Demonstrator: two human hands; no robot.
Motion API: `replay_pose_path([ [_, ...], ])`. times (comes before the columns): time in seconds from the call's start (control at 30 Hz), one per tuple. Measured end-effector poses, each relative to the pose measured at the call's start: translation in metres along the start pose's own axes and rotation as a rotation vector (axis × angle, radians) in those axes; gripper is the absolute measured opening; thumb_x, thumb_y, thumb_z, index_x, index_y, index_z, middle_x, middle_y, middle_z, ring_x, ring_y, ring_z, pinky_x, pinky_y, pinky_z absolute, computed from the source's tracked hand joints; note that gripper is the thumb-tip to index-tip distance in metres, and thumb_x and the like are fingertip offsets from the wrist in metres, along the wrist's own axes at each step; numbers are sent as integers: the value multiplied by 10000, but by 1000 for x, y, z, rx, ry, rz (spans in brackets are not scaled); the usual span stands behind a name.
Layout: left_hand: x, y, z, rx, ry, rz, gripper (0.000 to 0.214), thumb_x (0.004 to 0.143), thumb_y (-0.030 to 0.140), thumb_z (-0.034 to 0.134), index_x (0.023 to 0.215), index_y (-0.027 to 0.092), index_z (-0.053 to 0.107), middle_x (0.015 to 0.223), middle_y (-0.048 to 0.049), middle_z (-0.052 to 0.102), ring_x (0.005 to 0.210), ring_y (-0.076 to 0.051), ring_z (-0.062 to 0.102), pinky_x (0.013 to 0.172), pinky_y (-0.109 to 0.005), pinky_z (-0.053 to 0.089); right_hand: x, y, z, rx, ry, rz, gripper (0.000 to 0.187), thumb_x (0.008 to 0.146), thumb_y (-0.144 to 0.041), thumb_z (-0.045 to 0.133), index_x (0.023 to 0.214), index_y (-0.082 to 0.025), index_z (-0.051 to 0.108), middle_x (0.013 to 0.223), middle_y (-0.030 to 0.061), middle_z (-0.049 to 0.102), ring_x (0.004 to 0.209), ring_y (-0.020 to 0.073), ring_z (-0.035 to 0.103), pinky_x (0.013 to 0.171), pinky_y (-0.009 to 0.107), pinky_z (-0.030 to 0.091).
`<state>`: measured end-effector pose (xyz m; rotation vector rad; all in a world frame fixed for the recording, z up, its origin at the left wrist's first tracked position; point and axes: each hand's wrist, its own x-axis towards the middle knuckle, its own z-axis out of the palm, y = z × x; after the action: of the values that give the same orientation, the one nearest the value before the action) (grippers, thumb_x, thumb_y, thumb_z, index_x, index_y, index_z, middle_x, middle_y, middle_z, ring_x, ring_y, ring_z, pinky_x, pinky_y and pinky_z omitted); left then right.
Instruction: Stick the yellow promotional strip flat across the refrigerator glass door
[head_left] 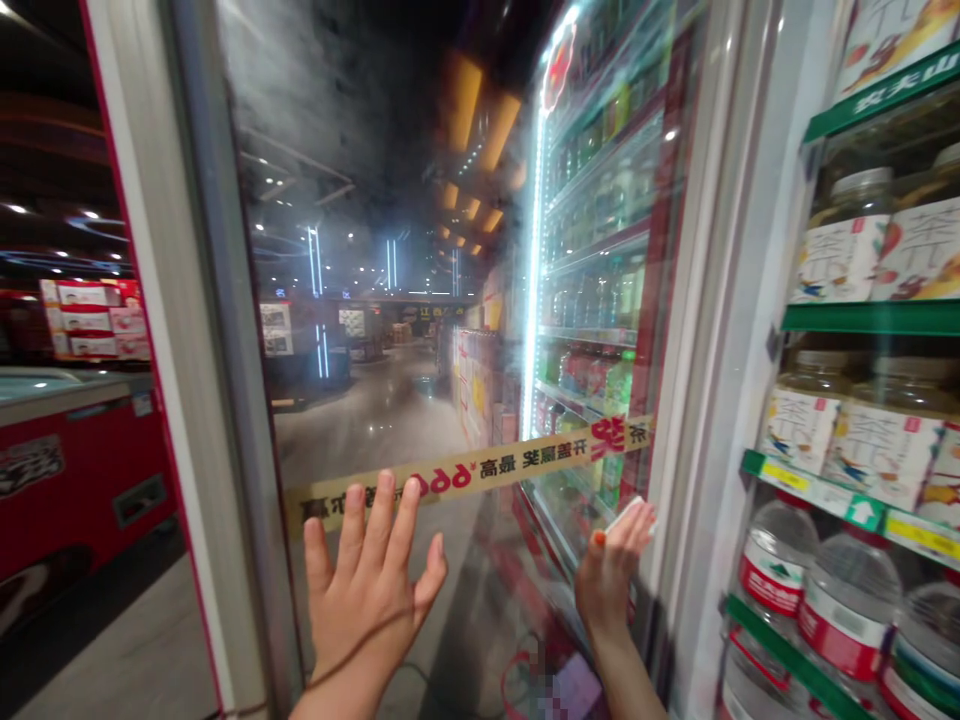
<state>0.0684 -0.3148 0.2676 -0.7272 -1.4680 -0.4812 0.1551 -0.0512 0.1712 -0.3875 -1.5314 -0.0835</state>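
Glass door (352, 400), pale-framed; directly before the person, long axis upright, its top leaning left in view; printed strip (495, 470) across the pane, rising rightward, lettering reversed. Left hand (364, 590): fingers spread, pointing upward, nothing gripped, just before the pane; contact not certain. Right hand (611, 580): fingers together, holding a thin white piece (624, 514), material unclear, near the door's right side; its long axis slants up to the right. Shelves, right: tea bottles (840, 240), white-labelled, amber contents, upright in two rows; below, water bottles (847, 605), clear, red-and-white labels. Left: red chest freezer (82, 480), contents hidden; stacked cartons (94, 318) behind.
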Motion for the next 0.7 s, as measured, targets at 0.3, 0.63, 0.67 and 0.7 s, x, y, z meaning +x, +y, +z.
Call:
replay_pose_path([
  [0.3,0,3,0,-17,2,-28,732,993,422,666,1661,238,429,1744,-50,364,1713,-211,161,1420,-517,39,51,-47,-4,157,-119,-369,822,1018,-625,474,1739,-476,110,1822,-49,232,1653,434,285,1208,725,506],
  [0.63,-4,7,0,-62,28,-108,847,971,422,700,1701,193,335,1754,-90,351,1709,-212,177,1425,-494,59,159,-85,-4,186,-238,-970,753,1089,-500,428,1743,-209,197,1825,41,231,1711,214,115,1383,488,247],
  [0.67,-5,7,1,-68,31,-132,863,977,435,689,1708,175,311,1762,-103,334,1710,-218,173,1424,-499,55,165,-85,-5,191,-250,-1074,733,1089,-496,435,1738,-231,221,1812,17,276,1706,183,130,1387,460,236],
  [0.7,-5,8,2,-73,31,-151,866,985,445,674,1712,166,295,1767,-110,324,1712,-223,168,1424,-505,48,178,-82,-5,178,-251,-1069,726,1098,-498,416,1742,-239,201,1808,14,289,1705,176,130,1391,471,218],
])
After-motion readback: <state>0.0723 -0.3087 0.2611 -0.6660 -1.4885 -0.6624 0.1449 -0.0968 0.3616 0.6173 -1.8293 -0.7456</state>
